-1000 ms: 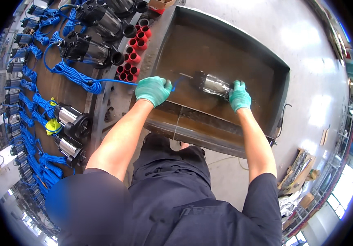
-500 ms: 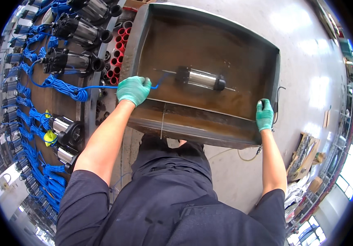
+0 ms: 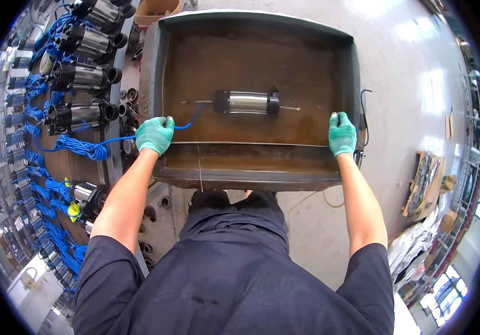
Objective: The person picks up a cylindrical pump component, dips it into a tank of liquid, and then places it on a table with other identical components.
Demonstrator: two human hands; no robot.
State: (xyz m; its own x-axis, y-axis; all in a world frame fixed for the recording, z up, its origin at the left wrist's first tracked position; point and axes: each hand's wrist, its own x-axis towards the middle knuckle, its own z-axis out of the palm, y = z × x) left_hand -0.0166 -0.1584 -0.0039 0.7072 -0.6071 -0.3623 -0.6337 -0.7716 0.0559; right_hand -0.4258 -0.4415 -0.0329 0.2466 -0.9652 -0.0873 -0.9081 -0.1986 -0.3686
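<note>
Grasping the blue cable (image 3: 181, 128), the left hand (image 3: 155, 135) sits left of centre; the right hand (image 3: 342, 134), grip unclear, is at the right side of the tank (image 3: 356, 72). The silver pump (image 3: 246, 103) lies inside, upper centre.

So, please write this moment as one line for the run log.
left hand: holding blue cable | right hand: at right rim of tank | pump: lying in tank, untouched by hands

And the right hand (image 3: 342, 134) has left the silver-and-black pump (image 3: 248, 103), now over at the tank's right rim (image 3: 356, 72)!
</note>
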